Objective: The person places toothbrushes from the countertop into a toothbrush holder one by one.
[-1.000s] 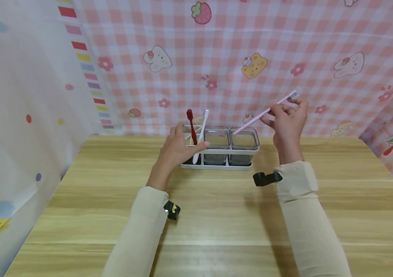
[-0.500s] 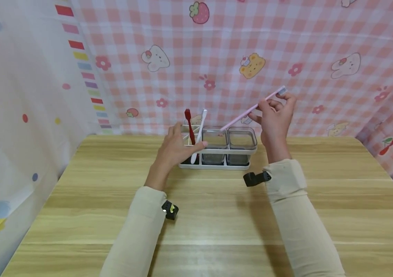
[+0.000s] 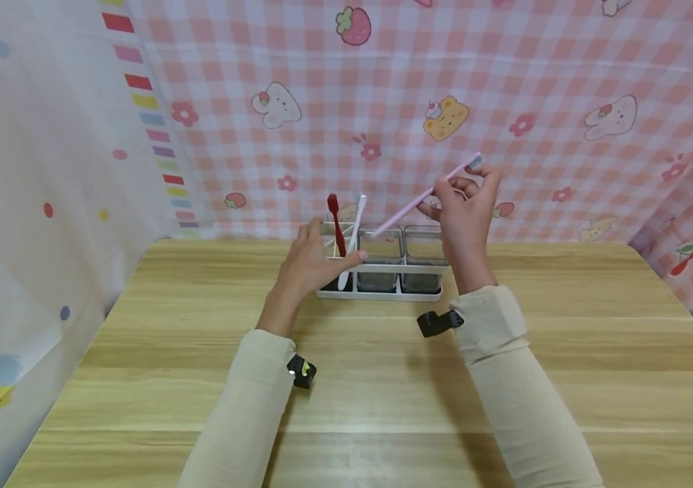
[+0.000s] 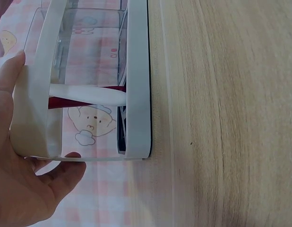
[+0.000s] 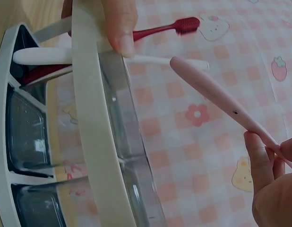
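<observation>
A white toothbrush holder (image 3: pixel 383 296) stands at the back of the table. My left hand (image 3: pixel 305 268) grips its left end, thumb along the front rail and fingers round the side. A red toothbrush (image 3: pixel 334 211) and a white toothbrush (image 3: pixel 354 234) lean in the left compartment. Between thumb and fingers, my right hand (image 3: pixel 467 224) pinches a pink toothbrush (image 3: pixel 410 205) near its bristled head. It slants down to the left, and its handle end (image 5: pixel 179 66) overlaps the middle cup's rim in the head view, close to the white toothbrush.
Two clear cups sit in the holder, a middle cup (image 3: pixel 377 278) and a right cup (image 3: pixel 421 281). Behind the wooden table (image 3: pixel 371 393) hangs a pink checked cloth (image 3: pixel 322 149). A pale cloth (image 3: pixel 66 224) hangs along the left side.
My right hand has moved left with the pink toothbrush, bringing its handle end from the right cup to over the middle cup. The left hand stays on the holder.
</observation>
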The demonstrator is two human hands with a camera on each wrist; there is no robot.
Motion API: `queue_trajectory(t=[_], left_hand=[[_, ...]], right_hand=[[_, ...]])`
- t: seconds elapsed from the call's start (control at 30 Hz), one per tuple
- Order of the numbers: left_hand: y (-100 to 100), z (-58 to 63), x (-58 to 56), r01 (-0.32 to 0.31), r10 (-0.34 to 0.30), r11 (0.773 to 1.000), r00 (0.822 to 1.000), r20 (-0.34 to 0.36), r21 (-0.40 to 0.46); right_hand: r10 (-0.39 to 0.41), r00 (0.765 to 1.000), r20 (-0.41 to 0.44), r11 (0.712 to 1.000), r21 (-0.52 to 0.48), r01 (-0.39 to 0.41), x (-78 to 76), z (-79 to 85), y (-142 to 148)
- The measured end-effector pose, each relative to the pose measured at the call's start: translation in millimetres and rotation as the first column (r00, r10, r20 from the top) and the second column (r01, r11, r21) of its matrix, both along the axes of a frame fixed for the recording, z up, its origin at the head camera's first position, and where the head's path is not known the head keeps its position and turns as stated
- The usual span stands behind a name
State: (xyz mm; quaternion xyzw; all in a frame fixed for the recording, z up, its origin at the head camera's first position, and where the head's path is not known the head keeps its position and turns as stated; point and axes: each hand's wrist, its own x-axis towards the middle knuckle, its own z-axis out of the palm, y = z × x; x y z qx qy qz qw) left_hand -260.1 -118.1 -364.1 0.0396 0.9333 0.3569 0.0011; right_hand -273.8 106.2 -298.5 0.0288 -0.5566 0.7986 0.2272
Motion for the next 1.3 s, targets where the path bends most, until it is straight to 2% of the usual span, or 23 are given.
queue_trajectory(t=[0.17, 0.4, 0.73, 1.0, 1.3], left_hand=[[-0.3, 0.4, 1.0, 0.000, 0.000, 1.000, 1.000, -0.002, 0.007], [-0.2, -0.4, 1.2, 0.004, -0.004, 1.000, 1.000, -0.004, 0.004], [1.3, 0.3, 1.3, 0.003, -0.003, 1.000, 1.000, 0.006, 0.016], [1.5, -1.2, 0.4, -0.001, 0.001, 1.000, 1.000, 0.014, 0.018], [-1.1, -0.5, 0.3, 0.006, -0.006, 1.000, 1.000, -0.005, 0.003]], right_hand=[[0.018, 0.999, -0.026, 0.999, 0.040, -0.017, 2.0, -2.1, -8.4], [0.082, 0.994, -0.076, 0.994, 0.083, -0.076, 6.5, -7.2, -17.9], [0.079, 0.994, -0.077, 0.977, 0.206, -0.061, 10.9, -13.7, -26.5], [0.078, 0.994, -0.078, 0.965, 0.255, -0.056, 10.3, -17.7, -29.8], [0.089, 0.991, -0.100, 0.937, 0.346, -0.050, 9.9, -19.9, -36.9]])
